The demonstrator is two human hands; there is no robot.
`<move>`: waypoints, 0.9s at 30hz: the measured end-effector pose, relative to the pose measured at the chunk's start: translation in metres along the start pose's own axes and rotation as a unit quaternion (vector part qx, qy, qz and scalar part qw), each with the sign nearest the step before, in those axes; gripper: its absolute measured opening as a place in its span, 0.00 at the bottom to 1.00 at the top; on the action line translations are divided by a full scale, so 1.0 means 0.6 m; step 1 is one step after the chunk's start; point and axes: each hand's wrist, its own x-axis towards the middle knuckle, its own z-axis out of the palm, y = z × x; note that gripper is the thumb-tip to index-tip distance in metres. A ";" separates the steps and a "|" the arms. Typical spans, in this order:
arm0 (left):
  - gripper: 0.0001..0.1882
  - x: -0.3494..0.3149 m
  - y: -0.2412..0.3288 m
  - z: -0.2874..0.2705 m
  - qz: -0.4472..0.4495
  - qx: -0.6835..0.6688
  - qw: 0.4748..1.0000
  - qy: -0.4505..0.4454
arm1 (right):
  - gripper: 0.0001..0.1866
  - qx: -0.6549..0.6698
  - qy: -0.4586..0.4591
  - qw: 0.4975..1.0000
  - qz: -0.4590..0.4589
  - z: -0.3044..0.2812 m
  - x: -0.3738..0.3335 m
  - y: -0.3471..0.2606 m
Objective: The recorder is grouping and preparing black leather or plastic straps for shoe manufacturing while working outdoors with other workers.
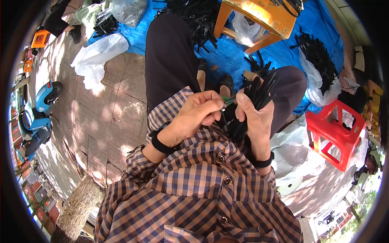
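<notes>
My right hand (257,117) is wrapped round a bunch of black zippers (261,92) above my lap, their ends sticking out past the thumb and below the palm. Close beside it, my left hand (202,108) is closed in a pinch on a thin black zipper (224,117), with a small shiny bit at the fingertips. Between the two hands shows a small green thing (229,100) whose kind I cannot make out. Both hands are over my knees and the checked shirt.
Ahead lies a blue tarp (133,37) bearing a large heap of black zippers (194,20). An orange wooden stool (263,18) stands on it. More zippers (318,60) spill from a bag at right, near a red plastic stool (338,133). White plastic bags (99,56) lie around.
</notes>
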 end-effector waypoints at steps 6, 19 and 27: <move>0.05 -0.004 0.009 0.004 -0.068 -0.139 0.983 -0.096 | 0.19 -0.062 -0.047 0.996 -0.044 0.014 -0.002 -0.010; 0.12 0.008 0.002 0.006 -0.037 -0.102 0.987 -0.118 | 0.17 0.103 -0.037 0.991 0.075 0.019 0.004 -0.017; 0.09 -0.007 -0.002 0.023 0.220 0.100 0.969 -0.043 | 0.11 -0.012 0.019 0.999 -0.035 0.032 0.003 -0.018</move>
